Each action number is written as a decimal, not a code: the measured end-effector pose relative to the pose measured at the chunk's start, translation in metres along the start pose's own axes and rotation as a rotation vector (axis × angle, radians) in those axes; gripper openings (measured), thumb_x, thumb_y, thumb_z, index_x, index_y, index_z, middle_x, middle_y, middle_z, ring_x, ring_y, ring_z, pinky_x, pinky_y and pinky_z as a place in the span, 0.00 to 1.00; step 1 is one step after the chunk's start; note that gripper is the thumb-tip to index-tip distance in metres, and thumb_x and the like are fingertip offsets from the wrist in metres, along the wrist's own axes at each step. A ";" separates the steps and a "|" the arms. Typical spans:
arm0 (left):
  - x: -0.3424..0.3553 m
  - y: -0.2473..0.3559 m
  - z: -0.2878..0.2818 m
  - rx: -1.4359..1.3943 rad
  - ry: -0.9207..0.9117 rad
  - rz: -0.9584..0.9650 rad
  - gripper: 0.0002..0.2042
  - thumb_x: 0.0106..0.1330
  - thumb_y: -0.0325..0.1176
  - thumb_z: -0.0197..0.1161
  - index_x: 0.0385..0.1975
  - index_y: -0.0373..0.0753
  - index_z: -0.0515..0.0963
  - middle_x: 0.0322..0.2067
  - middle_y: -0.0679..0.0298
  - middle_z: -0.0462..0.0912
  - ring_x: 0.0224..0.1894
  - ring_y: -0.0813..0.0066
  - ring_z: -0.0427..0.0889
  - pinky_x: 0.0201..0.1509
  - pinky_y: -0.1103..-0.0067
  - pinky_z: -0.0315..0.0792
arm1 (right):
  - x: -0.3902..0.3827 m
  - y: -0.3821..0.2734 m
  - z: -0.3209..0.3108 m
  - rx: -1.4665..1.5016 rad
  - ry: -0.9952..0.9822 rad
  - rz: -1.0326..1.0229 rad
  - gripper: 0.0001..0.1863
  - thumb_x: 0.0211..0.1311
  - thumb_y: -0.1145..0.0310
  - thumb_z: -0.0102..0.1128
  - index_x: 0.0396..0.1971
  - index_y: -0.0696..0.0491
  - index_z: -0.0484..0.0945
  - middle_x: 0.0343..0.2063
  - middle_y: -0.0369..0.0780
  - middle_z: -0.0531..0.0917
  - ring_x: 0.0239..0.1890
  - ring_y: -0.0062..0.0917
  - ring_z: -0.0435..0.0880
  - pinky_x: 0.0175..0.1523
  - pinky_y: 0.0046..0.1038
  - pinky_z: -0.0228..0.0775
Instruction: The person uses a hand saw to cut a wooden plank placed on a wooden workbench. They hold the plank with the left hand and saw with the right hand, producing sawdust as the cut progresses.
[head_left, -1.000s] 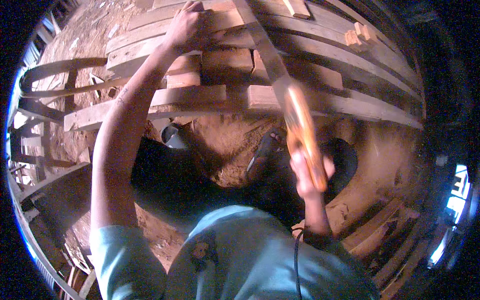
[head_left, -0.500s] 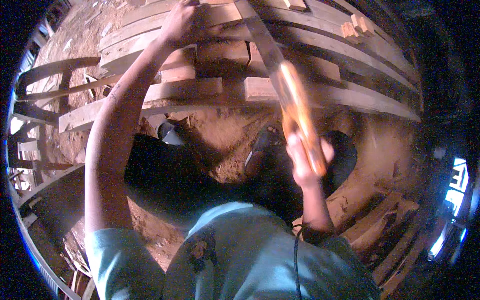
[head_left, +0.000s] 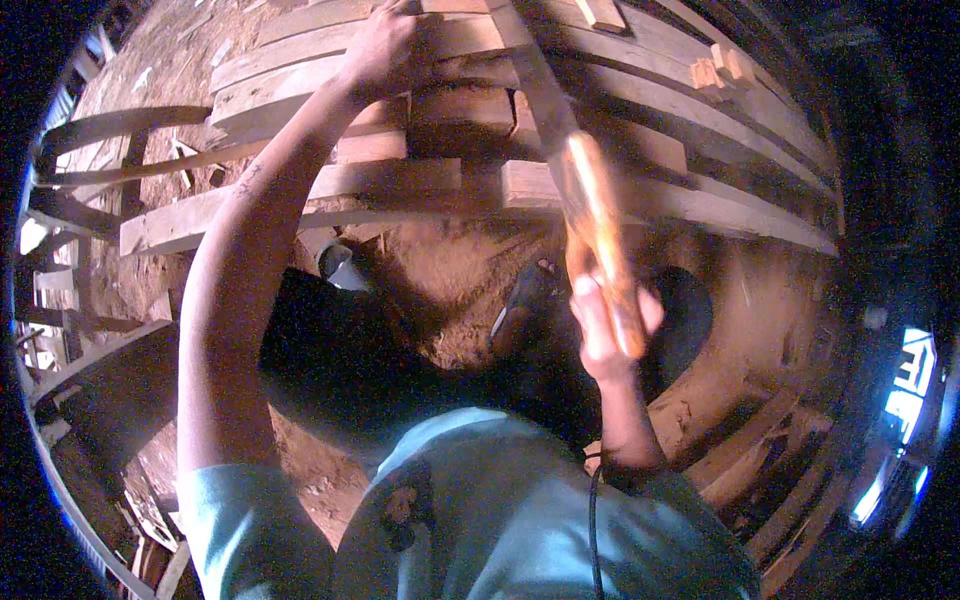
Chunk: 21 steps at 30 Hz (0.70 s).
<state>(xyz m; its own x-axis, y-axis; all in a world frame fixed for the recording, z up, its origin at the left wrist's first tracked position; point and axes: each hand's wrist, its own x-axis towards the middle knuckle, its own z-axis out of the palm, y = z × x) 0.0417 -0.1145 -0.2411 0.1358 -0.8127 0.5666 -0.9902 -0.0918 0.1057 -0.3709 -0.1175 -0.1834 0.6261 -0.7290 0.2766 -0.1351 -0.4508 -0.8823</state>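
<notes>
My right hand is closed around the worn wooden handle of a handsaw. From the handle the grey blade runs up and away, crossing above the planks to the top edge, where its far end leaves the picture. Motion blurs the saw a little. My left arm reaches far forward, and my left hand is over the pale planks left of the blade. Its fingers are in shadow and partly cut off by the top edge, so their grip is unclear.
Short wood blocks sit between the long planks under the saw. Small offcuts lie on planks at the far right. A metal cup-like object rests on the dirt ground near my legs. More timber is stacked at the lower right.
The whole view has shifted slightly, with the planks appearing a little further right and lower. My right hand still grips the saw, and my left arm keeps nearly the same reach.
</notes>
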 end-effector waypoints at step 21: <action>-0.004 0.010 -0.023 0.044 -0.042 -0.070 0.32 0.54 0.52 0.76 0.56 0.42 0.78 0.49 0.59 0.81 0.56 0.54 0.75 0.62 0.60 0.70 | 0.045 0.011 -0.054 -0.452 -0.016 -0.382 0.06 0.53 0.73 0.68 0.29 0.57 0.79 0.19 0.46 0.79 0.19 0.43 0.80 0.27 0.40 0.71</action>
<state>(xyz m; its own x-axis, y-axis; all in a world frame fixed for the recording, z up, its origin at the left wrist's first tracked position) 0.0319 -0.0986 -0.2235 0.2040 -0.8269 0.5241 -0.9790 -0.1737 0.1069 -0.3853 -0.1833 -0.1598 0.7055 -0.4660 0.5339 -0.2099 -0.8570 -0.4706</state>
